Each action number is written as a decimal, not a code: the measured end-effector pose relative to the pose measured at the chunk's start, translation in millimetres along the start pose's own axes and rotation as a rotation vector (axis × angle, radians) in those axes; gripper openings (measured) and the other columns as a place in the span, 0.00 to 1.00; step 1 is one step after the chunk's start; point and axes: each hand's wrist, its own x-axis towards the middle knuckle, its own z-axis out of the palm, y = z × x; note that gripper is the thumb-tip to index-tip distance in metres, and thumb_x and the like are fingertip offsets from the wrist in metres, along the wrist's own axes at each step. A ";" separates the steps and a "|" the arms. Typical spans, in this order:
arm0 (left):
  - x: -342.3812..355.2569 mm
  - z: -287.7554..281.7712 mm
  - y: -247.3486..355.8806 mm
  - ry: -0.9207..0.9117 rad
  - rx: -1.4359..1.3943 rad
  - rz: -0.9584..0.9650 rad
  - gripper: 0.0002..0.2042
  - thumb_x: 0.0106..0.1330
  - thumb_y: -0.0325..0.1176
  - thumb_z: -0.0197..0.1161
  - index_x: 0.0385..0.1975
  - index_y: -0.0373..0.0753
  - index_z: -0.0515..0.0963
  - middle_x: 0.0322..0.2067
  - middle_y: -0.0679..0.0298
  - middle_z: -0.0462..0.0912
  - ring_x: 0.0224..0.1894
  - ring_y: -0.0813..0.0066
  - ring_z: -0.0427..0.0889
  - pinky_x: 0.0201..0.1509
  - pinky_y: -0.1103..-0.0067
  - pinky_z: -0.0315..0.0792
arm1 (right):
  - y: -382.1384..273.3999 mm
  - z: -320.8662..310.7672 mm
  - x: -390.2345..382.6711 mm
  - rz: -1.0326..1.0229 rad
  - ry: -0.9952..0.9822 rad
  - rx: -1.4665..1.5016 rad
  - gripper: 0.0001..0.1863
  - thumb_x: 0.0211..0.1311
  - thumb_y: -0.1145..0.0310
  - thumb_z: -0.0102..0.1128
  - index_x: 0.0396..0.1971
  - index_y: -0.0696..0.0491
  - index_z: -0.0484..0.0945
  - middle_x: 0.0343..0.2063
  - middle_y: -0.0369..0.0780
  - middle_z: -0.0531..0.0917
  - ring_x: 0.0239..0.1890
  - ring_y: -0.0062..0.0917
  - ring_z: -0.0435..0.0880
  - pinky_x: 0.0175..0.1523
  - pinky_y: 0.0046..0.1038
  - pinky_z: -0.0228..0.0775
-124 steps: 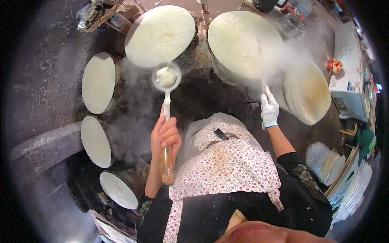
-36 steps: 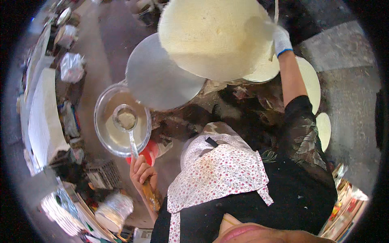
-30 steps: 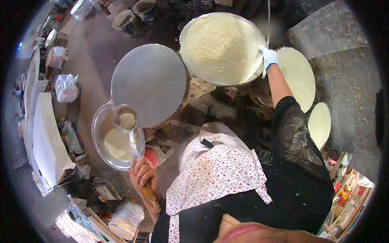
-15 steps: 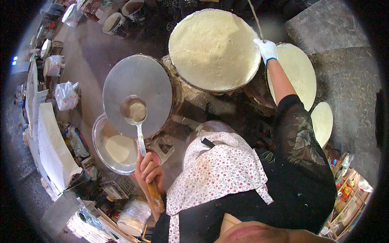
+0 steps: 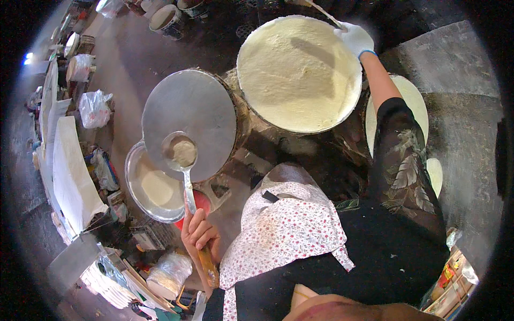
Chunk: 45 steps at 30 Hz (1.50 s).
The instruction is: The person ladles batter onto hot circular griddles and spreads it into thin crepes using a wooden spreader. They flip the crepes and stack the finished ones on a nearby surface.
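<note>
My left hand [image 5: 199,230] is wrapped round the wooden handle of a metal ladle [image 5: 187,176]. Its bowl, with pale batter in it, hangs over the near edge of a bare round griddle [image 5: 190,107]. A metal basin of batter [image 5: 135,202] stands below that griddle. My right hand [image 5: 356,40], in a white glove, grips a thin stick [image 5: 326,13] at the upper right rim of a larger round griddle. Pale yellow batter [image 5: 294,80] covers that griddle in a thin sheet; the stick's far end runs out of view.
At the right, partly behind my right arm, lies another pale round sheet [image 5: 415,107], with a smaller one [image 5: 435,174] nearer. A red container [image 5: 201,201] shows beside the basin. Buckets [image 5: 166,20] stand at the back; wrapped bags [image 5: 95,109] line the left side.
My right hand has moved up along the large griddle's rim, and the stick now slants more to the left. The ladle stays over the bare griddle. The whole view has shifted slightly.
</note>
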 end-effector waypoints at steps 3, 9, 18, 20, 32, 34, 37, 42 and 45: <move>2.8 5.2 -0.2 0.016 0.068 -0.022 0.21 0.86 0.44 0.39 0.27 0.43 0.65 0.20 0.70 0.67 0.17 0.80 0.72 0.22 0.81 0.75 | -11.2 -13.1 -1.9 0.038 -0.175 -0.029 0.23 0.62 0.45 0.69 0.50 0.43 0.88 0.40 0.42 0.91 0.43 0.39 0.89 0.51 0.40 0.78; 8.9 21.5 8.5 0.008 0.125 -0.039 0.17 0.87 0.41 0.37 0.48 0.34 0.69 0.26 0.68 0.67 0.19 0.81 0.72 0.21 0.80 0.78 | -59.8 -93.0 -71.1 -0.097 -0.090 0.308 0.13 0.68 0.59 0.66 0.38 0.55 0.87 0.28 0.33 0.87 0.30 0.15 0.83 0.37 0.25 0.76; 94.1 23.1 34.5 -0.076 0.267 -0.409 0.19 0.86 0.34 0.39 0.70 0.35 0.65 0.25 0.69 0.65 0.18 0.84 0.70 0.19 0.83 0.75 | -54.7 -220.9 -365.2 0.342 0.600 0.523 0.14 0.66 0.67 0.72 0.47 0.58 0.88 0.38 0.29 0.86 0.39 0.13 0.81 0.46 0.20 0.74; 128.8 31.2 31.8 -0.093 0.279 -0.566 0.13 0.86 0.33 0.40 0.58 0.34 0.69 0.24 0.69 0.64 0.17 0.83 0.69 0.18 0.82 0.73 | -36.9 -221.8 -425.9 0.339 0.784 0.588 0.14 0.65 0.69 0.73 0.48 0.58 0.88 0.39 0.30 0.86 0.41 0.13 0.80 0.48 0.21 0.74; 245.4 50.0 -42.6 0.134 0.653 -1.001 0.23 0.84 0.29 0.43 0.77 0.49 0.59 0.24 0.71 0.63 0.16 0.87 0.65 0.15 0.86 0.68 | -52.4 -164.3 -745.1 1.132 1.015 -0.318 0.13 0.67 0.61 0.70 0.33 0.57 0.84 0.21 0.34 0.75 0.28 0.15 0.71 0.35 0.25 0.68; 263.7 55.1 -57.7 0.152 0.720 -0.991 0.22 0.84 0.29 0.43 0.75 0.47 0.60 0.24 0.71 0.64 0.15 0.87 0.66 0.15 0.87 0.69 | -46.1 -146.0 -786.9 1.066 1.147 -0.099 0.13 0.67 0.61 0.69 0.34 0.57 0.84 0.22 0.35 0.77 0.28 0.16 0.72 0.35 0.27 0.69; 279.7 61.8 -73.9 0.138 0.764 -1.128 0.04 0.84 0.33 0.42 0.49 0.43 0.64 0.23 0.69 0.66 0.15 0.83 0.69 0.16 0.83 0.70 | -31.0 -123.0 -848.1 1.441 1.219 0.033 0.12 0.65 0.63 0.68 0.37 0.58 0.85 0.26 0.34 0.82 0.31 0.17 0.76 0.38 0.27 0.72; 275.8 73.3 -97.1 0.238 0.784 -1.164 0.17 0.86 0.37 0.43 0.28 0.40 0.63 0.22 0.67 0.66 0.16 0.79 0.71 0.17 0.80 0.70 | -38.0 -113.7 -914.5 1.480 1.125 0.137 0.09 0.58 0.64 0.73 0.31 0.55 0.85 0.25 0.29 0.82 0.31 0.14 0.77 0.38 0.22 0.70; 278.4 71.8 -112.6 0.337 0.832 -1.168 0.18 0.86 0.38 0.43 0.28 0.40 0.63 0.23 0.67 0.67 0.15 0.79 0.71 0.17 0.80 0.70 | -55.7 -106.4 -903.5 1.581 0.838 -0.255 0.18 0.64 0.56 0.68 0.43 0.56 0.83 0.33 0.46 0.87 0.35 0.33 0.86 0.45 0.35 0.77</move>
